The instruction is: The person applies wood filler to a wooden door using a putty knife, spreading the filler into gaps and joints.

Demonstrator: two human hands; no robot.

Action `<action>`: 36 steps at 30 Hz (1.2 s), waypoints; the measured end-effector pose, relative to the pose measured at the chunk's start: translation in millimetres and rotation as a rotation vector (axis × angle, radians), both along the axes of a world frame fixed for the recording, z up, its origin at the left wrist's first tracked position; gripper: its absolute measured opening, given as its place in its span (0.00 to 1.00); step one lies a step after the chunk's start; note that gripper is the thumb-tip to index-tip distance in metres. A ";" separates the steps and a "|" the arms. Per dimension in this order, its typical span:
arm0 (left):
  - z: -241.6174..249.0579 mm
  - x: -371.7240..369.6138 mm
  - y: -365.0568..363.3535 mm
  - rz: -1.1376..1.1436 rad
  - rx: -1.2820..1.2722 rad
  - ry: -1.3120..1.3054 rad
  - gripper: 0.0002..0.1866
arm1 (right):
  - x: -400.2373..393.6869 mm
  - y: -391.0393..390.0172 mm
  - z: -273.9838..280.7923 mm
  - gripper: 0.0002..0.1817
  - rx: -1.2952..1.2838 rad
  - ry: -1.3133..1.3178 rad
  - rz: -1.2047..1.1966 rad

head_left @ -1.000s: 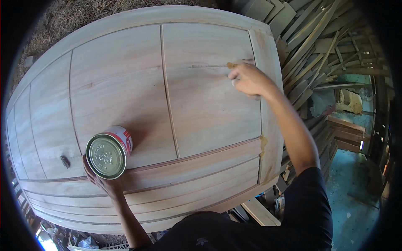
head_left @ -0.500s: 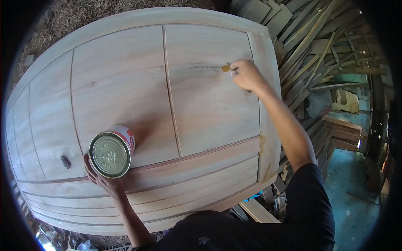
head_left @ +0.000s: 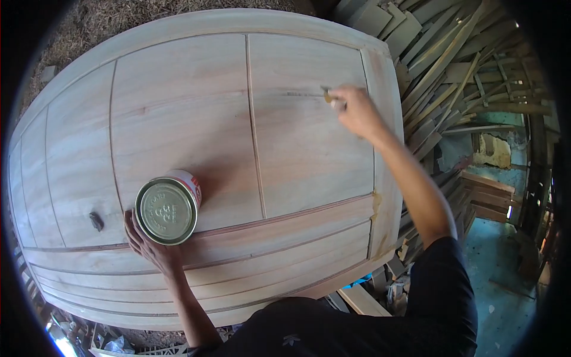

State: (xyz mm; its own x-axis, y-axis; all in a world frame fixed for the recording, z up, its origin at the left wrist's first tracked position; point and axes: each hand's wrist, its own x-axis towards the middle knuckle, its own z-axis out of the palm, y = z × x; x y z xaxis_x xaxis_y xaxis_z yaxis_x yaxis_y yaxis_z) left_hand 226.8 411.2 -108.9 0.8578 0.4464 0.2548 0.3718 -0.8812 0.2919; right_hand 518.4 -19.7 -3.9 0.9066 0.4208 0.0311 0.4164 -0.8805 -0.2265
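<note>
A bare wooden door [head_left: 178,113] with raised panels lies flat in front of me. My right hand [head_left: 355,110] pinches a small putty scraper [head_left: 328,95] whose tip touches a thin crack line in the upper right panel. My left hand [head_left: 148,247] rests on the door and steadies a tin can [head_left: 168,208] with a closed metal lid and a red and white label, standing on the lower part of the panel.
A dark knot hole [head_left: 95,221] marks the left panel. Yellowish filler [head_left: 374,203] shows on the right stile joint. A heap of wood offcuts [head_left: 452,71] lies to the right, sawdust ground behind, and a blue floor [head_left: 505,279] at the lower right.
My right hand has drawn the scraper a little left and up along the crack line. The can and my left hand have kept their place on the door.
</note>
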 end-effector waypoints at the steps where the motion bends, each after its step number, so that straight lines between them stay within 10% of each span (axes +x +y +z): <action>1: 0.3 1.3 -0.6 0.002 -0.002 -0.009 0.36 | -5.8 -6.5 -7.1 0.16 0.002 -0.003 0.007; 7: 15.8 -21.4 -0.1 0.044 -0.456 -0.234 0.35 | 10.9 24.4 48.5 0.15 -0.153 0.391 -0.331; 12: 24.9 -114.2 20.7 0.267 -0.292 -0.171 0.35 | 0.4 34.3 29.4 0.16 -0.268 0.228 -0.009; 14: 16.6 -178.9 36.9 0.374 -0.098 -0.122 0.36 | 4.2 57.5 73.7 0.17 -0.317 0.758 -0.296; 16: 6.5 -239.6 36.8 0.665 -0.184 -0.096 0.35 | 7.4 37.5 38.3 0.16 -0.198 0.662 -0.382; 18: -35.0 -340.3 51.3 0.491 0.090 0.018 0.38 | 6.3 13.9 -3.7 0.17 -0.266 0.302 -0.008; 20: 16.6 -285.4 -1.8 1.356 -0.606 -0.256 0.40 | 4.7 30.6 26.5 0.16 -0.290 0.417 -0.001; 28: -75.9 -388.9 -43.2 1.235 -1.325 -0.664 0.43 | -30.7 20.8 -10.6 0.14 -0.035 0.025 0.056; 30: -84.2 -388.1 -43.3 1.019 -1.603 -0.724 0.42 | -9.0 39.1 55.3 0.16 -0.215 0.638 -0.211; 32: -66.1 -358.4 -50.8 1.063 -1.757 -0.874 0.43 | 16.5 10.8 17.9 0.16 -0.165 0.363 -0.045; 34: -52.0 -338.0 -55.7 1.182 -1.718 -0.844 0.43 | 14.7 37.8 21.4 0.16 -0.096 0.521 -0.407; 36: -13.2 -295.8 -58.7 1.303 -1.730 -0.894 0.43 | 11.4 22.4 -7.6 0.17 -0.156 0.091 0.001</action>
